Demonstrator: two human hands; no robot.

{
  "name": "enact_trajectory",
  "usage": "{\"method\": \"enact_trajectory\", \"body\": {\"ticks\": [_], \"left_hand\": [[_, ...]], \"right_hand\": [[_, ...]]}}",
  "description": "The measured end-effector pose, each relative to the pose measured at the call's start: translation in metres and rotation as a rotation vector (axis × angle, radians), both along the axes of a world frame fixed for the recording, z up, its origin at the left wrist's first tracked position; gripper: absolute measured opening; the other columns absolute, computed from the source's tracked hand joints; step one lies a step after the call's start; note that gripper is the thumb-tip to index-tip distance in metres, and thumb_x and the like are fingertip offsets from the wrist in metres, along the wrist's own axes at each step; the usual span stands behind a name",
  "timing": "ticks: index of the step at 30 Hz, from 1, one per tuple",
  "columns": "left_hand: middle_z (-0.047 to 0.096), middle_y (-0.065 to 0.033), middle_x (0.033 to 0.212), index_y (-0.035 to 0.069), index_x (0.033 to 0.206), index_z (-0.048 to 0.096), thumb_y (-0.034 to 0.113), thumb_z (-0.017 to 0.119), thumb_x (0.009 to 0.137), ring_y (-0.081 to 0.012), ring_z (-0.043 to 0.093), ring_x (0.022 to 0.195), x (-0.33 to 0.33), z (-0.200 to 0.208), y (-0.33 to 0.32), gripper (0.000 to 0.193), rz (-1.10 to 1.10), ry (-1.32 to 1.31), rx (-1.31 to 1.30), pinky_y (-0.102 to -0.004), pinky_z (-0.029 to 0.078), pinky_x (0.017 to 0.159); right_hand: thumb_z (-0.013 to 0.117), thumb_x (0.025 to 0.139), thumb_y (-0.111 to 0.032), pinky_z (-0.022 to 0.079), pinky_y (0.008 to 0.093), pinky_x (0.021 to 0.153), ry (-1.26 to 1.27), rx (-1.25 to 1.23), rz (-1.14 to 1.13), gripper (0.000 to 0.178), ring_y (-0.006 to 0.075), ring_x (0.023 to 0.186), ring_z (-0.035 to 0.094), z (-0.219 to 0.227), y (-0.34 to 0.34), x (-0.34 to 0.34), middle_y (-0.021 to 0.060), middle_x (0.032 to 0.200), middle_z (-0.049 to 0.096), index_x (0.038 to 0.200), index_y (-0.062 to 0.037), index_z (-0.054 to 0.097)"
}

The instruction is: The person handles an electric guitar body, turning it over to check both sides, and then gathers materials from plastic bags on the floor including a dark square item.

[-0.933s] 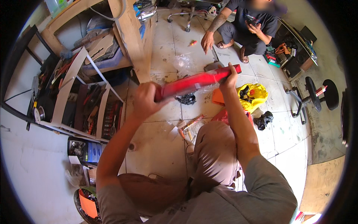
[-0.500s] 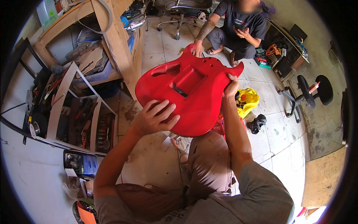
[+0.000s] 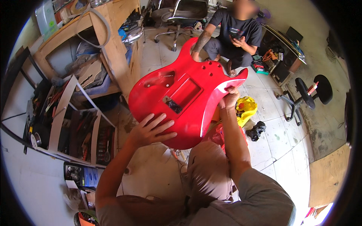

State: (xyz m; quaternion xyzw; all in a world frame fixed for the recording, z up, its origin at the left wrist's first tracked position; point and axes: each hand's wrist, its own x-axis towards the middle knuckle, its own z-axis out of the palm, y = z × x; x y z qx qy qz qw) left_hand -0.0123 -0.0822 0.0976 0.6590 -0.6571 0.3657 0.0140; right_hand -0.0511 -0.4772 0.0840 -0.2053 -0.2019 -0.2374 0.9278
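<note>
A glossy red electric guitar body [image 3: 177, 132] is held up in front of me, its routed cavities facing me. My left hand [image 3: 152, 131] lies on its lower left part, fingers spread flat across the surface. On the opposite side, my right hand [image 3: 229, 98] grips the edge below the right horn, with some fingers hidden behind the body. At the far end, another person's hand [image 3: 195, 55] touches the upper left horn. A dark pattern shows through an opening in the rectangular cavity.
A person [image 3: 233, 34] squats ahead, holding a dark phone [image 3: 236, 34]. On the floor to the right lie a yellow plastic bag [image 3: 247, 107] and a black bag [image 3: 256, 131]. A tool shelf [image 3: 62, 120] stands left, below a wooden bench [image 3: 120, 45]; an office chair [image 3: 181, 15] is behind.
The guitar body has tilted, its back turning more toward me and its right edge now catching light. It has also shifted slightly left, with both my hands still on it.
</note>
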Motion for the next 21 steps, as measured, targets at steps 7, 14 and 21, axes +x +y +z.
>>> {"method": "enact_trajectory", "body": {"ticks": [7, 14, 21], "left_hand": [[0.046, 0.0039, 0.147, 0.045, 0.14, 0.047, 0.031, 0.053, 0.089, -0.026, 0.047, 0.132, 0.002, -0.007, 0.003, 0.053, 0.049, -0.02, 0.068, -0.0456, 0.041, 0.107], [0.046, 0.0018, 0.147, 0.041, 0.142, 0.046, 0.027, 0.05, 0.09, -0.0258, 0.045, 0.135, -0.001, -0.011, 0.001, 0.054, 0.083, -0.014, 0.055, -0.0456, 0.038, 0.11], [0.043, 0.0015, 0.15, 0.038, 0.145, 0.042, 0.029, 0.05, 0.091, -0.0232, 0.045, 0.135, -0.001, -0.011, 0.001, 0.055, 0.103, -0.046, 0.057, -0.0478, 0.038, 0.111]], "right_hand": [[0.055, 0.056, -0.008, 0.045, 0.048, 0.103, 0.063, -0.026, -0.052, 0.048, 0.035, 0.106, 0.063, 0.019, 0.012, -0.004, 0.0162, 0.111, 0.068, 0.102, 0.0005, 0.065], [0.054, 0.055, -0.007, 0.044, 0.0501, 0.104, 0.013, -0.046, -0.03, 0.054, 0.0369, 0.107, 0.062, 0.034, 0.021, -0.008, 0.0188, 0.112, 0.066, 0.108, 0.0026, 0.061], [0.056, 0.054, -0.01, 0.04, 0.0502, 0.108, -0.03, -0.101, 0.0, 0.055, 0.0366, 0.112, 0.059, 0.024, 0.012, -0.007, 0.0183, 0.116, 0.067, 0.106, 0.0056, 0.064]]}}
